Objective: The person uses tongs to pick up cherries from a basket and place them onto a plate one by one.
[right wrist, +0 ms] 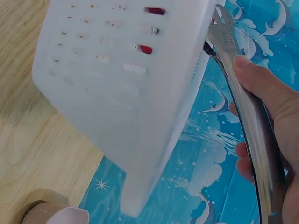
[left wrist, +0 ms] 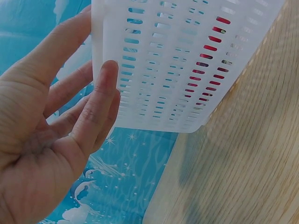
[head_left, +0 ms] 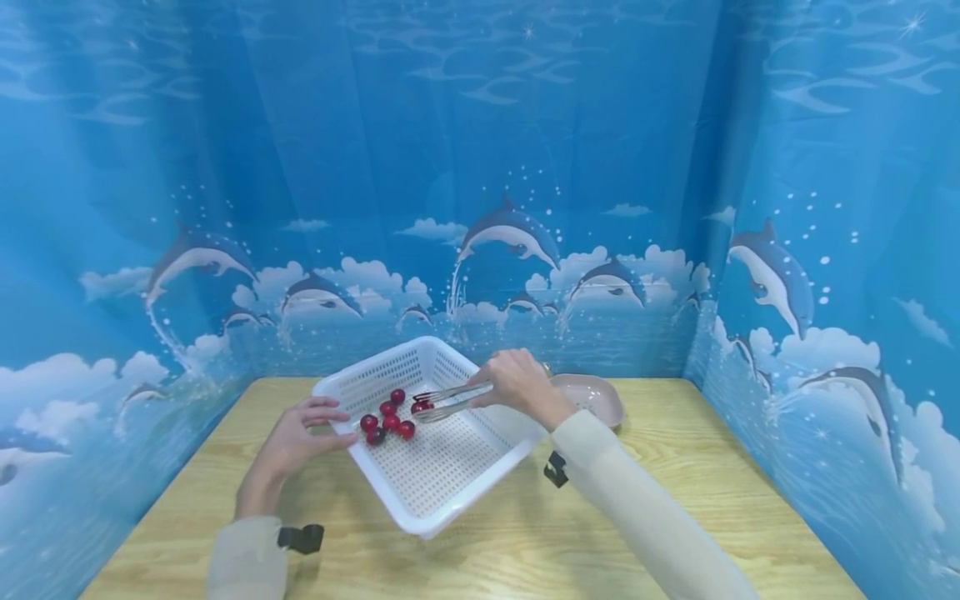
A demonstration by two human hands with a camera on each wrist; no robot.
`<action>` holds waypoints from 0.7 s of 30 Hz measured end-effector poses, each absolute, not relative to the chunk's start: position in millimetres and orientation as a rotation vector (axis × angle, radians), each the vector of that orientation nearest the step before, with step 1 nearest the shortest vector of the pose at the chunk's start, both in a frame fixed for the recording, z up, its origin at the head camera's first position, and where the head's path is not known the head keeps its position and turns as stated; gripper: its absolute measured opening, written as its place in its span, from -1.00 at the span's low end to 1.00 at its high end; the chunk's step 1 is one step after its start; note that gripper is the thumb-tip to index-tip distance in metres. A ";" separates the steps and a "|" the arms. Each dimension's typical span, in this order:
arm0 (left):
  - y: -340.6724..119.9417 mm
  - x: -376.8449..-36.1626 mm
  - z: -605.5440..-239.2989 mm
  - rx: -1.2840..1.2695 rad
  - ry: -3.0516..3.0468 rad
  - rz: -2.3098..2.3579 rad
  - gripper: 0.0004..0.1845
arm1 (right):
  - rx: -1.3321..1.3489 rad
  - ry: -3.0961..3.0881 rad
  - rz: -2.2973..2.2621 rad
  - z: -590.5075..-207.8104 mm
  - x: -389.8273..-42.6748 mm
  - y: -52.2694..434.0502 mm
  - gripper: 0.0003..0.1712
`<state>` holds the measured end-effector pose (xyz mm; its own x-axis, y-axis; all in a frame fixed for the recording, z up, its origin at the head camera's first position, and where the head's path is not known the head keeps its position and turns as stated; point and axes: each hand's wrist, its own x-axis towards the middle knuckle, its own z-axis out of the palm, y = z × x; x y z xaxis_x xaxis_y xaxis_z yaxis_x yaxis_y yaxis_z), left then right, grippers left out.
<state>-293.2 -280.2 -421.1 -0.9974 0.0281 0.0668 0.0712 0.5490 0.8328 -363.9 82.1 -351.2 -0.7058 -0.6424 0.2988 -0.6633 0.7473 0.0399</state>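
Note:
A white perforated plastic basket (head_left: 468, 508) stands at the middle of the table, holding several glossy dark red cherries (head_left: 391, 422) toward its left side. My left hand (head_left: 294, 442) grips the left rim, and in the left wrist view its fingers (left wrist: 108, 77) lie against the basket's outer wall. Metal tongs (right wrist: 247, 126) are held in my right hand (head_left: 517, 385), reaching over the basket's right rim. Their tips, inside the basket, lie on either side of a cherry (head_left: 422, 407); whether they squeeze it I cannot tell. Red patches show through the wall's slots in both wrist views.
A pale pink dish (head_left: 611, 402) stands behind the right hand, to the right of the basket. The wooden tabletop (head_left: 360, 558) runs back to a blue dolphin-print curtain (head_left: 480, 167) that encloses the back and sides. Black straps sit at both wrists.

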 end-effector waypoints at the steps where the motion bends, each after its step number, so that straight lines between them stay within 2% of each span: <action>1: -280.3 -293.6 -421.1 -0.083 -2.723 -1.470 -0.28 | 1.024 -2.642 0.107 -350.7 -363.3 83.8 -0.59; 21: -279.6 -292.4 -421.0 -0.112 -2.710 -1.449 -0.34 | 0.984 -2.595 0.322 -351.2 -355.4 126.3 -0.64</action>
<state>-292.4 -279.6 -421.0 -0.9952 0.0327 0.0924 0.0950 0.5540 0.8271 -355.4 126.3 -351.2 -0.6994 -0.5953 0.3955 -0.6740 0.7335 -0.0879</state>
